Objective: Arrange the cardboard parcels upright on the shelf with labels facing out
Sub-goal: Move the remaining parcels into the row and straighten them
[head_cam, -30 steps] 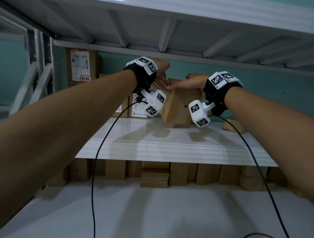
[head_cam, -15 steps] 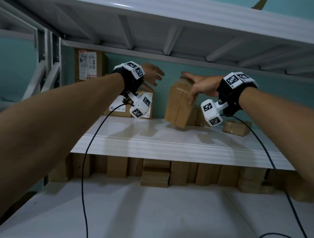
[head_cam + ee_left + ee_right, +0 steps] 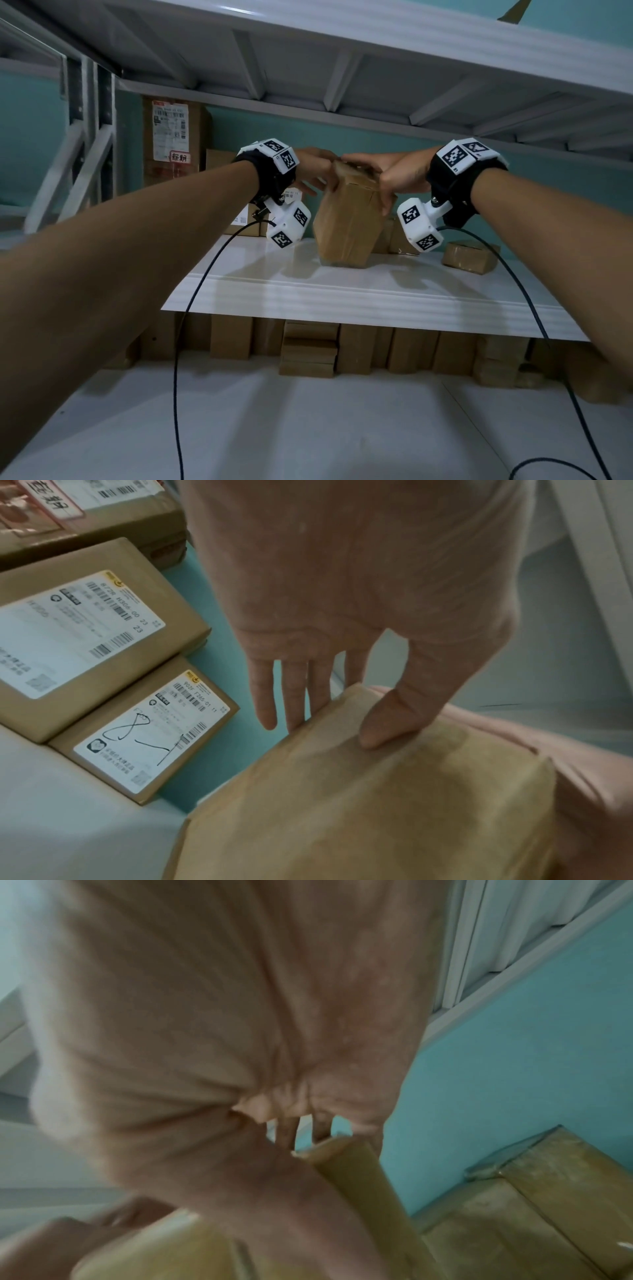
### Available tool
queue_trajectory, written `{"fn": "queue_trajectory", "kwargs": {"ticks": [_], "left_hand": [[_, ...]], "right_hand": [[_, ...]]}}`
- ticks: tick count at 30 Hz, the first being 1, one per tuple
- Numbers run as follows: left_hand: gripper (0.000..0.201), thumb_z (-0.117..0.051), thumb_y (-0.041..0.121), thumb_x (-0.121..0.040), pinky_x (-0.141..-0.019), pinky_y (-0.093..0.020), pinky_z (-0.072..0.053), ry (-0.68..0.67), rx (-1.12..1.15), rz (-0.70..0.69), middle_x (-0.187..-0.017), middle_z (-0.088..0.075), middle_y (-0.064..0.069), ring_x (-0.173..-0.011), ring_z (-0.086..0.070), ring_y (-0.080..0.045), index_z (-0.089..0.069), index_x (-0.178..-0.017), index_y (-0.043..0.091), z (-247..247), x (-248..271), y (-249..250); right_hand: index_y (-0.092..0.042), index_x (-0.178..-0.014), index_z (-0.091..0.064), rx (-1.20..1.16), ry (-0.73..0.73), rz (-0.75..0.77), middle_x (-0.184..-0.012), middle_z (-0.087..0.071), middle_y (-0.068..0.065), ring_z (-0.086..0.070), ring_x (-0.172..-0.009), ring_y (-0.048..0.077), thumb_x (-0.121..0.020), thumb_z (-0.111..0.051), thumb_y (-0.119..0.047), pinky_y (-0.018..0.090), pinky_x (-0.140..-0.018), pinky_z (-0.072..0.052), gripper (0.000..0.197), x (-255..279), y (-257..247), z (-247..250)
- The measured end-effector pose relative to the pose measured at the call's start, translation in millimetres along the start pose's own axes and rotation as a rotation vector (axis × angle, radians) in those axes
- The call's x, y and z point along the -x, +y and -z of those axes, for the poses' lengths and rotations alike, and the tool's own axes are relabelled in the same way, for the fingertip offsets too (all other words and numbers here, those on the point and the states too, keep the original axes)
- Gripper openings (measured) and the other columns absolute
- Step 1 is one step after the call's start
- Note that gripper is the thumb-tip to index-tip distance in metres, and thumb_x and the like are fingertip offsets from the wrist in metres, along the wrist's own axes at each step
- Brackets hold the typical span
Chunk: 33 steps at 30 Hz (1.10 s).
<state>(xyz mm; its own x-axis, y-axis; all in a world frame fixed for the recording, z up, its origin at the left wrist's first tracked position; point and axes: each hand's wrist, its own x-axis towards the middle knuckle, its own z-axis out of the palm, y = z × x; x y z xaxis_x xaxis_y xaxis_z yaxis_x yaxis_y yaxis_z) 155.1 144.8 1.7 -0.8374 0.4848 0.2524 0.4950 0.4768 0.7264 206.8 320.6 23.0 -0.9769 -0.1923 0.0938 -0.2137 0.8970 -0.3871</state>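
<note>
Since half a second ago, left hand has come across to join right hand on the parcel. Parcel stands tilted on the shelf, no label showing on near faces. Both hands' fingers grasp its top corners, left thumb pressing the flap. Left of parcel, labelled boxes face out. Judged light, stiff, tape-slick; best held at the top edges.

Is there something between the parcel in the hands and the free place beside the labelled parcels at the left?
Nothing visible. Both hands grip the parcel, and the shelf is bare between it and the labelled parcels.
</note>
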Motion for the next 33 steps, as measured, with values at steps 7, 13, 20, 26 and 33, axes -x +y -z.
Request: {"fn": "queue_trajectory", "kwargs": {"ticks": [7, 13, 20, 26, 33], "left_hand": [[0.062, -0.066, 0.017, -0.084, -0.083, -0.040, -0.057, -0.008, -0.018, 0.050, -0.129, -0.055, -0.012, -0.105, -0.062, -0.031, -0.044, -0.140, 0.030, 2.0, 2.4, -18.3], [0.052, -0.073, 0.023, -0.083, -0.062, -0.024, -0.061, 0.080, 0.030, 0.041, -0.110, -0.060, -0.007, -0.079, -0.068, -0.020, -0.053, -0.131, 0.017, -0.8, 3.8, -17.7], [0.034, -0.069, 0.027, -0.087, -0.065, -0.025, -0.061, 0.194, 0.161, 0.024, -0.098, -0.069, -0.013, -0.078, -0.072, -0.020, -0.064, -0.112, 0.003, -2.4, 1.3, -16.0], [0.024, -0.066, 0.023, -0.090, -0.063, -0.020, -0.059, 0.161, 0.266, 0.023, -0.084, -0.073, -0.012, -0.064, -0.073, -0.012, -0.064, -0.088, -0.001, -3.7, 8.3, 4.8], [0.023, -0.058, 0.020, -0.094, -0.068, -0.033, -0.061, 0.151, 0.238, -0.005, -0.081, -0.071, -0.008, -0.085, -0.069, -0.023, -0.063, -0.103, -0.002, -2.1, 12.2, 10.7]], "right_hand": [[-0.023, -0.149, -0.033, 0.009, 0.149, -0.094, -0.145, -0.045, 0.010, -0.052, -0.123, 0.023, -0.085, -0.065, 0.002, 0.026, -0.088, -0.046, 0.076, 2.3, 15.7, -3.7], [-0.015, -0.131, -0.053, -0.137, 0.223, -0.116, -0.132, -0.057, 0.013, -0.065, -0.109, 0.024, -0.091, -0.056, -0.002, 0.030, -0.091, -0.055, 0.043, -0.1, 17.4, -8.9], [-0.011, -0.144, -0.041, -0.296, 0.308, -0.116, -0.147, -0.043, 0.007, -0.050, -0.127, 0.022, -0.087, -0.069, -0.034, 0.025, -0.090, -0.052, 0.068, -7.2, 10.4, -13.2], [-0.025, -0.153, -0.017, -0.033, 0.263, -0.162, -0.158, -0.027, 0.007, -0.039, -0.138, 0.029, -0.039, -0.075, -0.082, 0.044, -0.111, -0.038, 0.139, -9.8, 2.5, -16.7], [-0.026, -0.145, -0.033, 0.143, 0.275, -0.199, -0.144, -0.045, 0.007, -0.051, -0.125, 0.028, -0.043, -0.073, -0.071, 0.044, -0.103, -0.045, 0.118, -15.7, 2.4, -23.3]]}}
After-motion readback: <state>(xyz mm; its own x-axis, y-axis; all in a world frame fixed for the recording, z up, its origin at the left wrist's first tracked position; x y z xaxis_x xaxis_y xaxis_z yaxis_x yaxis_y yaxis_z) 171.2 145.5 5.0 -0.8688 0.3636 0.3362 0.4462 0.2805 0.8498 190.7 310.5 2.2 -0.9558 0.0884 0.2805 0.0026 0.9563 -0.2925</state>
